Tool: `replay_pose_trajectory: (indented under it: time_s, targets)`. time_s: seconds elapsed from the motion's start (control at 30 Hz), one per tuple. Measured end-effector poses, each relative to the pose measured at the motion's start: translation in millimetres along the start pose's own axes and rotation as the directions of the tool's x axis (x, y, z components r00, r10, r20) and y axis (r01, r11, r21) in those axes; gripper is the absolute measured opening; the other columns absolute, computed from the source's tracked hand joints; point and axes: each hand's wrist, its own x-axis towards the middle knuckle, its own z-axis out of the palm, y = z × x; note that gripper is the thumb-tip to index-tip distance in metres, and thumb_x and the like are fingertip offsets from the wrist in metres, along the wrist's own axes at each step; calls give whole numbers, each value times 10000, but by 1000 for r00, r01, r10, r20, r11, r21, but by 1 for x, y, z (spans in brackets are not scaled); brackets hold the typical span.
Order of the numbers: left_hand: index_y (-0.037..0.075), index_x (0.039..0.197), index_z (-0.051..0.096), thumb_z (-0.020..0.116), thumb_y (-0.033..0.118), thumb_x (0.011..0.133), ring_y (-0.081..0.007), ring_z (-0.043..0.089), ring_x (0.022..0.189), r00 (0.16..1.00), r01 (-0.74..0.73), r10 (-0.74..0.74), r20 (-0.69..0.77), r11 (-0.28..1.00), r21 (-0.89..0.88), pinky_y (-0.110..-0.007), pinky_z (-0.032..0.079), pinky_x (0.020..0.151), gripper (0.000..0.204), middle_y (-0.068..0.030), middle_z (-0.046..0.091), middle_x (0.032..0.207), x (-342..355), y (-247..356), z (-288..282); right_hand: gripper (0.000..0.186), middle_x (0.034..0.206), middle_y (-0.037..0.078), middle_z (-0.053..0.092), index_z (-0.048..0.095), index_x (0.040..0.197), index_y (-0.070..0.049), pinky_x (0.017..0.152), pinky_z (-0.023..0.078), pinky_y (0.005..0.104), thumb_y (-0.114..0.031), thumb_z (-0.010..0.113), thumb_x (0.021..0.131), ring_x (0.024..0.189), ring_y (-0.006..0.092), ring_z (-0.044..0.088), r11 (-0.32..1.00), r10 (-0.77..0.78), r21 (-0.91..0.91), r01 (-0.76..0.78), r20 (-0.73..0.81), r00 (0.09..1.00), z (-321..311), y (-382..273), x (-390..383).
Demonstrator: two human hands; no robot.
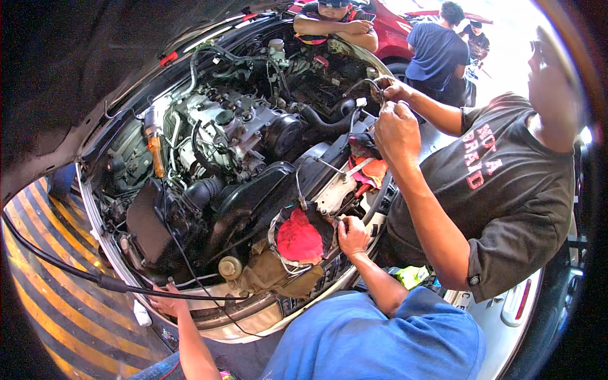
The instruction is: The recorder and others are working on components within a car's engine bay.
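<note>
My left hand [167,299] rests on the front edge of the car's engine bay at the left, beside a black rod [183,293]; its fingers look loosely extended. At the right of the front panel, my right hand [353,236] is closed, its fingers curled down against the edge; what they grip is hidden. Next to it lies a bright red cloth [299,237] on a bunched rag bundle. A brown cloth [269,273] drapes over the front edge beside a round capped reservoir [230,267]. The exposed engine [221,120] stands beyond.
On the right, a co-worker's hands [396,123] hold a thin dark hose or cable. Another person [335,19] leans on the far fender. The raised hood [57,69] hangs over the upper left. A lit work lamp [153,142] hangs in the bay, its thin cord crossing the front.
</note>
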Motion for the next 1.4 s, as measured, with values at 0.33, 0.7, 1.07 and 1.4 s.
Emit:
replay_pose_trajectory:
  time_s: [0.33,0.7,1.07,1.4]
  targets:
    - [137,1390,532,624,331,917,-388,403,1362,1000,5,-5,-2,1000,-5,-547,417,1047,520,-164,387,1537,0,1,-1,152,888,107,648,625,895,-82,770,496,448,-229,657,876,894,324,638,999,15,34,-15,6,1000,0,1,1]
    - [116,1376,542,639,335,911,-390,383,1378,1000,7,-7,21,999,-32,-567,395,1067,522,-175,383,1534,-2,1,-4,145,882,115,644,617,884,-72,774,490,446,-208,661,866,883,330,632,999,4,34,-4,-3,1000,0,-1,0]
    - [162,1424,508,586,405,948,-392,364,1391,1000,-3,3,30,1000,-2,-569,402,1061,539,-179,340,1555,2,-9,18,157,883,107,648,622,887,-79,771,496,444,-233,652,876,891,324,634,1000,2,9,-2,-13,1000,4,3,-3]
    - [148,1429,505,606,360,941,-408,365,1397,997,17,-14,74,999,-29,-547,385,1077,542,-170,371,1571,-2,1,-1,171,897,99,638,620,894,-93,763,496,449,-262,645,888,900,317,626,1000,18,6,-19,20,1000,5,5,-5]
